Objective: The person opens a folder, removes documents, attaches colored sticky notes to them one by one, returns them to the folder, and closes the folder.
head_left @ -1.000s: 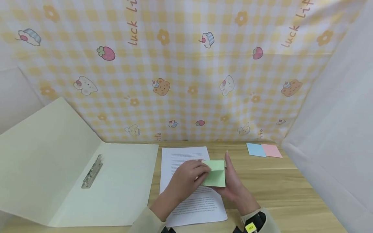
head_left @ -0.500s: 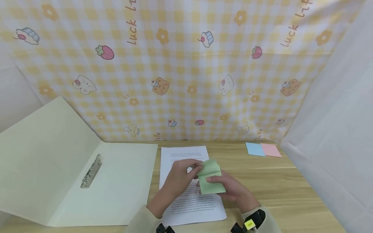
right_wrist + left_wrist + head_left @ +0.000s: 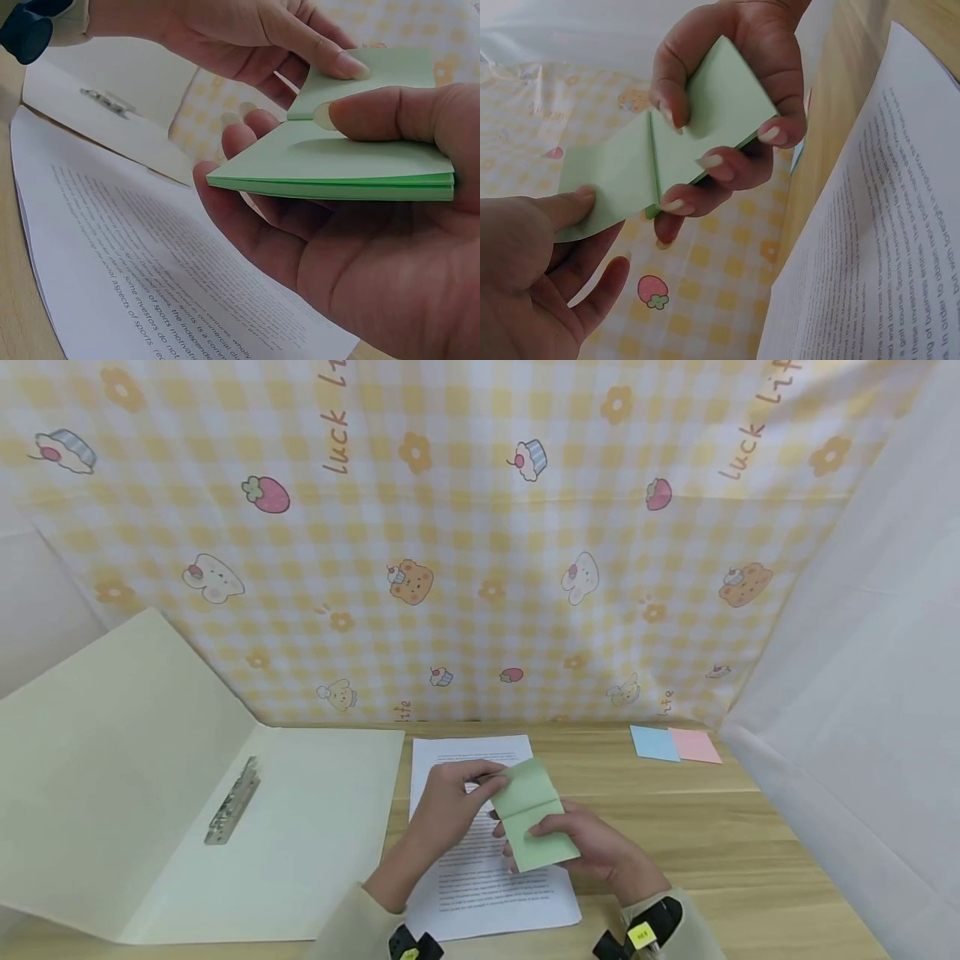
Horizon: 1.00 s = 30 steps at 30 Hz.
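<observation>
A pad of light green sticky notes (image 3: pixel 543 847) lies in my right hand (image 3: pixel 603 847), the thumb across its top face and the fingers curled beneath. Its layered edge (image 3: pixel 352 186) shows in the right wrist view. From the pad a green sheet (image 3: pixel 522 783) stretches up and left, with a crease line between the two. My left hand (image 3: pixel 442 802) pinches that sheet near its far corner, thumb on top, as the left wrist view shows with the thumb (image 3: pixel 566 206) on the sheet. Both hands are over a stack of printed pages (image 3: pixel 495 897).
A cream file folder (image 3: pixel 322 843) lies spread at the left, its cover (image 3: pixel 112 768) raised and a metal clip (image 3: pixel 234 802) inside. At the back right, a blue sticky note (image 3: pixel 655 743) and a pink one (image 3: pixel 696 746) lie on the wooden table (image 3: pixel 720 860). A checked cloth (image 3: pixel 480 527) hangs behind.
The left hand has drawn the top green sheet up and left, away from the pad. The right thumb has come over the pad, which has turned and tilted. Folder and pages have stayed put.
</observation>
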Tool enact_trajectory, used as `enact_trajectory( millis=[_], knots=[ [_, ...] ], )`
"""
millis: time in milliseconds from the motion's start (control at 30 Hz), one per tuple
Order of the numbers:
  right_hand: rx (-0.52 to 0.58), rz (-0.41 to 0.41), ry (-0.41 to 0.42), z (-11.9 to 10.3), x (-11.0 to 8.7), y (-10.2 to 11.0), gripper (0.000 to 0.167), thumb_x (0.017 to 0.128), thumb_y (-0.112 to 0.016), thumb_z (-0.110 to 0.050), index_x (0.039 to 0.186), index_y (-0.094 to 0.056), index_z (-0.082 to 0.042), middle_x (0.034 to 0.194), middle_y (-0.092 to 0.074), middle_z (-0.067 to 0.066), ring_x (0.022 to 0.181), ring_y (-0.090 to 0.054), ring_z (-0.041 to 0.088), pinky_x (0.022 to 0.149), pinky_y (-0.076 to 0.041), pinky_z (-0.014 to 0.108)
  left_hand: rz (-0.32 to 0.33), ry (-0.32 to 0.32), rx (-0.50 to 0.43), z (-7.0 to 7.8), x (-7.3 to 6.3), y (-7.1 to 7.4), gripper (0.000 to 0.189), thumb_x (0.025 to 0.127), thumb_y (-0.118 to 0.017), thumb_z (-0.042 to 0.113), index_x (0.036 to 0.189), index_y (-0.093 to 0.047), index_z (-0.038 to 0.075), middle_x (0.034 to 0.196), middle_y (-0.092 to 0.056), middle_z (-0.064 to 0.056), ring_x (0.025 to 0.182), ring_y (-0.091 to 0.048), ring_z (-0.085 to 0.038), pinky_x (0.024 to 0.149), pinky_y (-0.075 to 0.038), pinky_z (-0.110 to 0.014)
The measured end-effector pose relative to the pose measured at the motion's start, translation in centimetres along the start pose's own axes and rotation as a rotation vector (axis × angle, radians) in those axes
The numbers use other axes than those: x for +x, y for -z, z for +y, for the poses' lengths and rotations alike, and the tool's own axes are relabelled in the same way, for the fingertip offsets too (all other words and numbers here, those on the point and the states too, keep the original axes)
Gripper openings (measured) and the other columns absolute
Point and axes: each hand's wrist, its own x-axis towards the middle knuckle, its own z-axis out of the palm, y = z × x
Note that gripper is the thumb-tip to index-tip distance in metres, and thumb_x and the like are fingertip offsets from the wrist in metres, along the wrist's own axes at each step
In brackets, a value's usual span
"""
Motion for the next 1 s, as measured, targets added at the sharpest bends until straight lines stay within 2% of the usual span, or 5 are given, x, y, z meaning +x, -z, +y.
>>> enact_trajectory(
  millis=[200,400,467,767,1000],
  knots=[
    [-0.014,-0.015,-0.008,0.1,-0.1,0.2,0.061,0.095,-0.047,0.0,0.154,-0.03,-0.002,0.131,-0.066,0.011,0.109,-0.069,0.022,0.095,-0.058,0.044,0.056,0.048,-0.025,-0.2,0.5,0.7,0.013,0.091,-0.074,0.016,0.102,-0.08,0.011,0.091,-0.08,0.001,0.083,-0.07,-0.007,0.074,-0.055,-0.02],
    [-0.045,-0.042,-0.03,0.2,-0.6,1.0,0.061,0.096,-0.047,0.0,0.153,-0.028,0.009,0.133,-0.067,0.012,0.109,-0.07,0.023,0.095,-0.058,0.042,0.272,0.086,-0.071,-0.9,1.1,3.7,0.02,0.096,-0.069,0.015,0.109,-0.075,0.001,0.098,-0.077,-0.016,0.071,-0.065,-0.009,0.064,-0.053,-0.018],
    [-0.037,-0.05,-0.03,0.2,-0.8,1.4,0.057,0.096,-0.045,0.0,0.152,-0.033,0.009,0.135,-0.065,0.012,0.109,-0.07,0.024,0.096,-0.058,0.043,0.302,0.107,-0.062,-1.1,1.1,4.8,0.021,0.096,-0.069,0.012,0.111,-0.073,-0.001,0.103,-0.077,-0.019,0.072,-0.066,-0.012,0.064,-0.054,-0.018],
    [-0.123,0.067,-0.023,-1.0,-2.3,3.7,0.044,0.106,-0.048,-0.012,0.147,-0.043,0.001,0.137,-0.067,0.013,0.119,-0.07,0.026,0.098,-0.057,0.04,0.196,0.157,-0.031,-1.3,0.9,5.3,0.027,0.092,-0.073,0.008,0.118,-0.072,0.003,0.119,-0.074,-0.012,0.091,-0.071,-0.021,0.078,-0.057,-0.019],
    [-0.406,0.396,-0.074,-2.2,-4.3,5.8,0.045,0.103,-0.057,-0.027,0.132,-0.049,0.006,0.101,-0.076,0.006,0.088,-0.075,0.019,0.076,-0.062,0.032,0.176,0.177,0.015,-1.0,0.5,5.0,0.025,0.091,-0.074,0.007,0.116,-0.074,0.005,0.113,-0.077,-0.009,0.091,-0.07,-0.019,0.078,-0.056,-0.023]
  ],
)
